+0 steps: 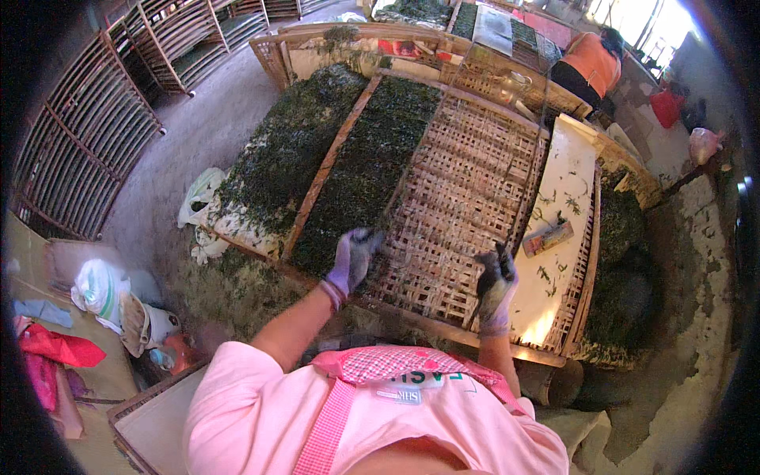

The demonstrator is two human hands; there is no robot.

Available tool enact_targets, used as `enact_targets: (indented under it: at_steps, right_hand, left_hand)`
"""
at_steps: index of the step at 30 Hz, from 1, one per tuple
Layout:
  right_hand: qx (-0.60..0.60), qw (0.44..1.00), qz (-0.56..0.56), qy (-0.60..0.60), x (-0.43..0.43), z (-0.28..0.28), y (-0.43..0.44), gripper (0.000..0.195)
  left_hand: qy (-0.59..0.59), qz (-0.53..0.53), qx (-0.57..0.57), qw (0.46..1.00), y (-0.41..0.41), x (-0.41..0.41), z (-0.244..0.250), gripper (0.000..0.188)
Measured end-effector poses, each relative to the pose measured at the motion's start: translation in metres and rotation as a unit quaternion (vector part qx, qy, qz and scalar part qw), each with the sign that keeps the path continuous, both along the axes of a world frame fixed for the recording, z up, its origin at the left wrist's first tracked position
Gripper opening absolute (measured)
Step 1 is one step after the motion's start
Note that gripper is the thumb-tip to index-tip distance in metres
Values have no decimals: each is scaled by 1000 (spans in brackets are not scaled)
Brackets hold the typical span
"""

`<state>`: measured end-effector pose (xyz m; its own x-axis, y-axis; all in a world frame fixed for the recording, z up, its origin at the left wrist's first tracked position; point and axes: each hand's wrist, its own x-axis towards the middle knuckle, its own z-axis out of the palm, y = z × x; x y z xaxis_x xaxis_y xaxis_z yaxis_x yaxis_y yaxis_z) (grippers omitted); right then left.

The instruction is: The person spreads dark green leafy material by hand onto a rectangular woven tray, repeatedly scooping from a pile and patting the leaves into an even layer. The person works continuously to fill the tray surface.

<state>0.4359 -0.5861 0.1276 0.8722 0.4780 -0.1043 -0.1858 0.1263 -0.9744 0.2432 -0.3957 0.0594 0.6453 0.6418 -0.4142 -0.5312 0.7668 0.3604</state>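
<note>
My left hand point(358, 256), in a stained purple glove, is over the near left part of a woven slatted tray point(457, 208), beside a tray of dark green leafy material point(368, 172). My right hand point(496, 282), gloved alike with dark fingers, is over the tray's near right part, its thumb and fingers close together. Whether either hand pinches something small cannot be told. Right of it, a pale board point(561, 178) bears scattered green sprigs and a small rectangular block point(548, 238). A wooden strip point(332, 166) divides the green material from another green heap point(297, 142) further left.
Slatted racks point(86, 136) stand at the left. White bags point(202, 196) lie by the heap's left edge. Another person point(594, 62) in an orange top bends over at the far right. More green material point(620, 267) lies beyond the board. A framed panel point(160, 424) is near me at lower left.
</note>
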Motion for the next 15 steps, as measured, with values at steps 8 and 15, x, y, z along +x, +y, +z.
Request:
enact_targets:
  at_steps: [8, 15]
  right_hand:
    - [7, 997, 17, 74, 49, -132, -43, 47]
    - [-41, 997, 65, 16, 68, -142, -20, 36]
  left_hand:
    - [277, 18, 237, 931, -70, 27, -107, 12]
    - [104, 17, 109, 988, -50, 22, -130, 10]
